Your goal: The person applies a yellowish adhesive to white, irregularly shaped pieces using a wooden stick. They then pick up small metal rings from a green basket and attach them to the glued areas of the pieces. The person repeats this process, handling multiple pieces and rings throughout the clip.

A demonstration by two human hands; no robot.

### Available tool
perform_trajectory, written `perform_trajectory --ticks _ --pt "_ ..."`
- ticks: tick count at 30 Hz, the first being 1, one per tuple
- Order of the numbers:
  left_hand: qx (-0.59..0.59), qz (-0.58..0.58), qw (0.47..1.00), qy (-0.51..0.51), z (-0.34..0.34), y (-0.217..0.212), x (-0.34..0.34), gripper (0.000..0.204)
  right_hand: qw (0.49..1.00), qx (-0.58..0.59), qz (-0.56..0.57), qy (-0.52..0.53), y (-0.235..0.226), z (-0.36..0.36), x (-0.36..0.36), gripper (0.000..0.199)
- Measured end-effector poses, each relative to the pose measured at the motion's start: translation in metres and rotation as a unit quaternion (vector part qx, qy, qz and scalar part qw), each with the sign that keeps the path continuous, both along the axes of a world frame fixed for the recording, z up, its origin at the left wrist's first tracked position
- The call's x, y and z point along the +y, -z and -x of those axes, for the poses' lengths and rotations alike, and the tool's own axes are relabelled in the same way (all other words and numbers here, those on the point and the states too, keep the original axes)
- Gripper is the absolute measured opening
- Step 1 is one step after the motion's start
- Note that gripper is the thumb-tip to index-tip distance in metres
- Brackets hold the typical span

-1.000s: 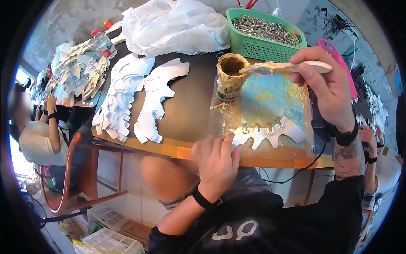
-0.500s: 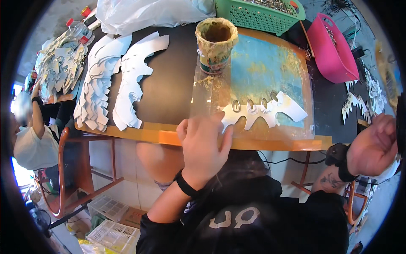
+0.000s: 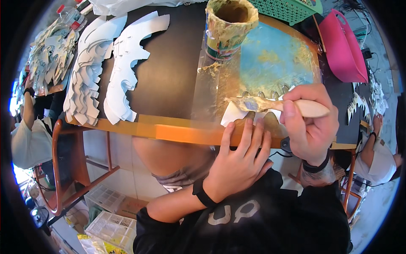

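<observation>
My right hand [image 3: 313, 122] grips a flat paintbrush [image 3: 308, 108] by its wooden handle. The crusted bristle end lies across a white scalloped cut-out piece [image 3: 233, 114], which has several metal rings [image 3: 261, 94] along its far edge. My left hand [image 3: 245, 148] rests with its fingers spread at the near edge of that piece, fingertips touching it or the board just beside it; which, I cannot tell. Under the piece is a glue-smeared blue and tan board [image 3: 275, 55]. Behind stands a tub [image 3: 224, 44] caked with yellowish glue.
Stacked white cut-outs [image 3: 82, 80] and a second pile [image 3: 122, 72] lie on the left. At the back are a green basket [image 3: 287, 10] and a pink basket [image 3: 343, 48]. An orange edge [image 3: 182, 132] borders the table. Other people sit at both sides.
My right hand has come in from the far right, bringing the brush onto the white piece. My left hand has shifted right and spread its fingers along the piece's near edge.
</observation>
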State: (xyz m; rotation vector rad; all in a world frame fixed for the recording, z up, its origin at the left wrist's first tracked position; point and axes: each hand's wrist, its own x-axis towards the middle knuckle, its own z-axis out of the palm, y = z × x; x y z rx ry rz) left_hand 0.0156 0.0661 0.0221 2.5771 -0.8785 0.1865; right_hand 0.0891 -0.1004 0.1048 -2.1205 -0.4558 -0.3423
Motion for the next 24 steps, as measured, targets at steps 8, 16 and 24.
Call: perform_trajectory --ticks 8,16,24 --pt "-0.022 -0.019 1.000 0.004 0.003 0.012 -0.002 0.069 0.998 -0.027 0.045 0.019 -0.001 -0.003 0.006 0.005" --pt "-0.044 -0.002 0.999 0.010 0.002 0.017 0.000 0.062 0.999 -0.002 0.039 0.028 -0.005 0.003 0.010 0.004" --pt "-0.060 -0.004 0.998 0.002 0.003 0.022 -0.004 0.058 0.994 -0.024 0.104 -0.023 -0.008 0.001 0.006 0.005"
